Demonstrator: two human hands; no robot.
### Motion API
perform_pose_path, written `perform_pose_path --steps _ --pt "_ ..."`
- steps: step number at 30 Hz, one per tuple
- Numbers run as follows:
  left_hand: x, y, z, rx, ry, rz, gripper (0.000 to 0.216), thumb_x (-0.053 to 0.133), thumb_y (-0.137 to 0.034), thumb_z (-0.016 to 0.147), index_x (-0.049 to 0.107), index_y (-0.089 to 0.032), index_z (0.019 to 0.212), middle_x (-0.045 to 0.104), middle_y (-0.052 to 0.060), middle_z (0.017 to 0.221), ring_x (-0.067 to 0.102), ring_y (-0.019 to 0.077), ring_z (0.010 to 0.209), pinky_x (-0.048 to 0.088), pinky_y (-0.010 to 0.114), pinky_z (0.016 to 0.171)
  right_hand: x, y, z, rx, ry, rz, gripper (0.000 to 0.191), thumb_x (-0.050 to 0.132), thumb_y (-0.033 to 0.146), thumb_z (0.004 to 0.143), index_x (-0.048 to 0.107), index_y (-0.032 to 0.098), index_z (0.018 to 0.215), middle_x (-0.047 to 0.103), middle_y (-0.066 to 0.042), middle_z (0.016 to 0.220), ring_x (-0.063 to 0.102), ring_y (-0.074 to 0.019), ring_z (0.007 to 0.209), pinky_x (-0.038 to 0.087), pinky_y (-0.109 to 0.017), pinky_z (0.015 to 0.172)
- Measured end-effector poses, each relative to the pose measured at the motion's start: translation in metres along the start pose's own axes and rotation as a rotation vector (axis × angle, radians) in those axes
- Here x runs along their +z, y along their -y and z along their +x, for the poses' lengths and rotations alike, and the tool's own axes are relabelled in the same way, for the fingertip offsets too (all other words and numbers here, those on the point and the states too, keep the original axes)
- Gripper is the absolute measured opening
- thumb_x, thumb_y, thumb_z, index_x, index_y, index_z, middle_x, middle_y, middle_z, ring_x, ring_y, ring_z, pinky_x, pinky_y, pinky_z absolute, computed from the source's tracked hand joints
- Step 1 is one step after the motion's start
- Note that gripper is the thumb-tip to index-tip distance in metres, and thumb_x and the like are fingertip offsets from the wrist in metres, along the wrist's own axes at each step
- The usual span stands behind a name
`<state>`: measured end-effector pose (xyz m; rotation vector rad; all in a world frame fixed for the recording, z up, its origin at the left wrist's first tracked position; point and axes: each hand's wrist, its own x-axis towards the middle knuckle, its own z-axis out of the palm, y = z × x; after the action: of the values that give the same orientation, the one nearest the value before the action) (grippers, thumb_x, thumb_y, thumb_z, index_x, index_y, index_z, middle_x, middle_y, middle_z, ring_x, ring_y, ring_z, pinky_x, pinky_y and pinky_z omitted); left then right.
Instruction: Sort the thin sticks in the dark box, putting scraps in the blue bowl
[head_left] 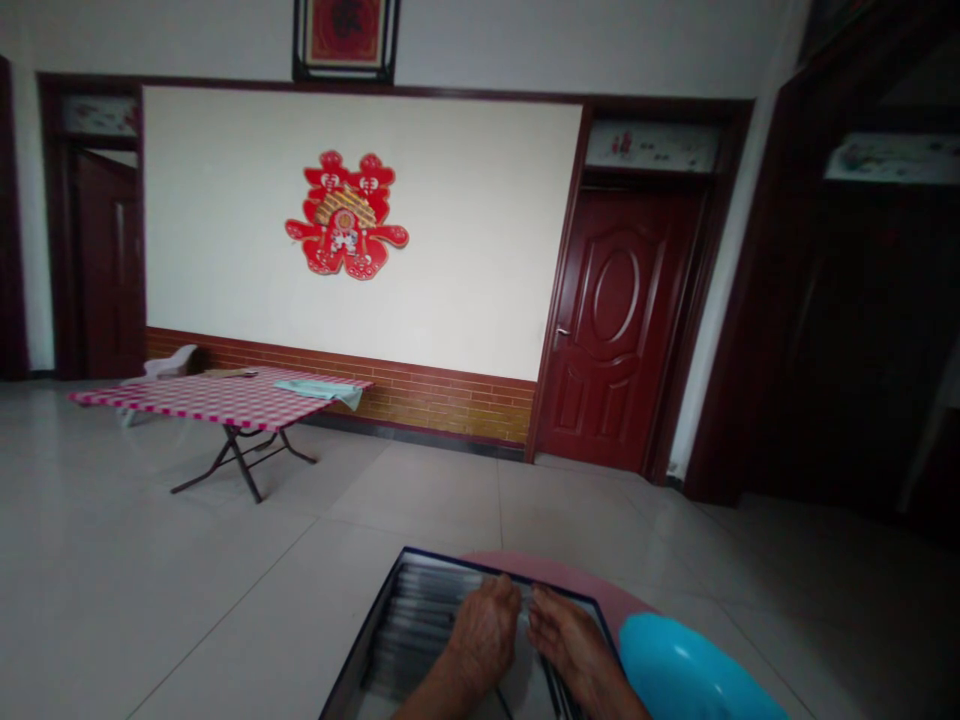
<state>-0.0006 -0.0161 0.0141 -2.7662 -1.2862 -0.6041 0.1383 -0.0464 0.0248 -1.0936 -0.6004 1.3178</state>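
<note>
Both my hands rest at the bottom of the head view inside an open dark-rimmed box [375, 620] that holds a row of thin grey sheets or cards [420, 610]. My left hand [484, 630] is curled, its fingertips bent down onto the tops of the sheets. My right hand [566, 640] lies beside it, touching it, with fingers pressed together on the same sheets. What the fingers pinch is hidden. The box sits on a pink round surface [600, 590].
A bright blue curved plastic object [682, 675] sits right of the box. Far left stands a folding table [225, 400] with a red-checked cloth and a pale cloth on it. A dark red door [619, 330] is ahead right. Grey tiled floor lies between.
</note>
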Motion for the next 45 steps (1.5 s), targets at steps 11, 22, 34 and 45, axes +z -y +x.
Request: perform_pose_path --steps 11,22,34,45 --pt "0.004 -0.004 -0.004 -0.008 -0.014 0.001 0.021 0.047 -0.011 0.085 0.06 -0.017 0.1 0.063 0.009 0.1 0.059 0.0249 0.094 0.047 0.032 0.076 -0.01 -0.006 0.009 0.093 -0.015 -0.001 0.036 0.087 0.036 0.038 0.066 0.02 0.062 0.069 -0.002 0.062 0.065 -0.0192 0.065 0.052 -0.031 0.068" --pt "-0.031 0.003 -0.001 -0.076 0.04 -0.002 0.021 0.043 -0.015 0.089 0.06 -0.018 0.1 0.063 0.009 0.097 0.062 0.0196 0.085 0.049 0.028 0.072 0.005 -0.002 0.001 -0.09 -0.039 -0.07 0.057 0.084 0.049 0.045 0.067 0.019 0.09 0.074 -0.006 0.079 0.069 -0.0253 0.079 0.052 -0.036 0.073" --pt "-0.063 0.052 -0.067 0.015 0.206 -0.004 0.016 0.052 -0.014 0.084 0.066 -0.019 0.084 0.066 0.006 0.091 0.062 0.0194 0.09 0.049 0.03 0.081 0.003 -0.012 0.013 -0.36 -0.067 -0.51 0.037 0.06 0.053 0.066 0.069 0.021 0.082 0.073 -0.005 0.075 0.064 -0.0233 0.067 0.046 -0.033 0.062" --pt "-0.048 0.06 -0.086 -0.007 0.264 0.069 0.017 0.053 -0.014 0.084 0.068 -0.019 0.079 0.064 0.006 0.091 0.06 0.0215 0.09 0.048 0.033 0.082 0.002 -0.032 0.002 -0.672 0.25 -1.093 0.022 0.05 0.022 0.073 0.069 0.02 0.063 0.066 -0.001 0.06 0.055 -0.0158 0.059 0.032 -0.026 0.059"
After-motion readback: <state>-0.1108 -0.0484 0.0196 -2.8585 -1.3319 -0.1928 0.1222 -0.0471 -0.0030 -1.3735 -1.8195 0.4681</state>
